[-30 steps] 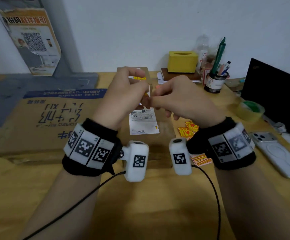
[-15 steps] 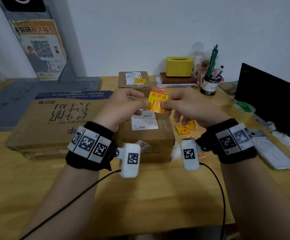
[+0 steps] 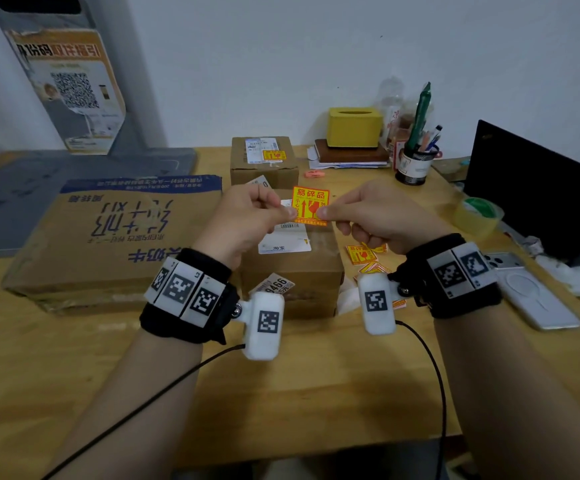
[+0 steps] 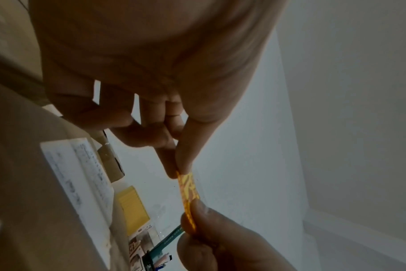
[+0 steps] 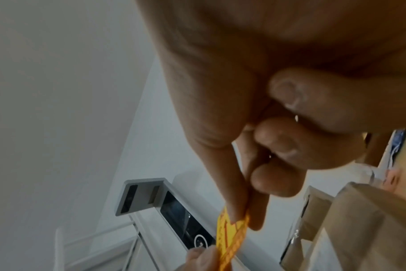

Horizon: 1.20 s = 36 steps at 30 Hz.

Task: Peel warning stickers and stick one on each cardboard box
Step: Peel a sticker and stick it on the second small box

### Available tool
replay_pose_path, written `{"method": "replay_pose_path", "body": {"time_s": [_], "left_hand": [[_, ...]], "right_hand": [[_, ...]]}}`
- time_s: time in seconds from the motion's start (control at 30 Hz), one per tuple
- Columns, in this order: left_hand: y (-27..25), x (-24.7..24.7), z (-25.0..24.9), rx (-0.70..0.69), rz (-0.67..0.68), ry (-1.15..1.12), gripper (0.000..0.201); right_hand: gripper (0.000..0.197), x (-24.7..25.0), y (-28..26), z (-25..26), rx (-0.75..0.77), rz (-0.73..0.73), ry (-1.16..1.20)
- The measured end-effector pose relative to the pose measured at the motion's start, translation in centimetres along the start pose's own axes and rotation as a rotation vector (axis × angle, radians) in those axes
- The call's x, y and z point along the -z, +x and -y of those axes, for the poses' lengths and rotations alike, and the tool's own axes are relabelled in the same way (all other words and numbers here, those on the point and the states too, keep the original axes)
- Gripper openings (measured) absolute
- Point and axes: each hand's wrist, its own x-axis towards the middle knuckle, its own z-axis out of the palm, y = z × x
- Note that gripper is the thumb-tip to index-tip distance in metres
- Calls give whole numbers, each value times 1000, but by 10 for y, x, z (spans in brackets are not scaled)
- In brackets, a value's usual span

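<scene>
An orange-yellow warning sticker (image 3: 310, 206) hangs in the air above the middle cardboard box (image 3: 292, 268). My left hand (image 3: 250, 220) pinches its left edge and my right hand (image 3: 368, 216) pinches its right edge. In the left wrist view the sticker (image 4: 189, 190) shows edge-on between thumb and forefinger. In the right wrist view the sticker (image 5: 230, 238) is held the same way. A small box (image 3: 264, 161) behind carries a sticker (image 3: 274, 155) on its top. A large flat box (image 3: 108, 233) lies to the left.
Loose stickers (image 3: 363, 254) lie right of the middle box. A phone (image 3: 531, 292), a tape roll (image 3: 479, 213) and a dark laptop (image 3: 538, 188) sit on the right. A yellow tissue box (image 3: 354, 126) and pen cup (image 3: 416, 164) stand at the back.
Both hands have moved slightly apart and the sticker now faces me flat and upright above the middle box. One second ago the hands were bunched together over it.
</scene>
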Motion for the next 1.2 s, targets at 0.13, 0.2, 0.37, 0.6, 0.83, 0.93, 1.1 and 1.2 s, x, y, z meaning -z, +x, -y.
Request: {"method": "replay_pose_path", "body": {"time_s": [0.13,0.2,0.37,0.6,0.83,0.93,1.1,1.2], "left_hand": [[-1,3,0,93,51,34,9],[-2,4,-1,148,77,15,11],[-4,9,-4,195,66,7,18],[-5,6,-2,215,86,37,12],[-7,0,-5,195,103,109,12],[-7,0,-4,192,102,130,11],[-6,-2,-4,190,101,151,13],[-5,-3,-2,191,114,166,13]], "right_hand": [[27,-3,3,-4,-55,30,-36],[26,-7,5,-7,-81,34,-50],[24,-8,7,-13,-131,44,-54],[29,-20,7,-10,-149,87,-143],[43,-21,10,-8,-178,53,-194],[44,-21,11,-9,-186,48,-197],[43,-22,12,-8,-197,47,-210],[39,-22,12,-5,-199,57,-239]]}}
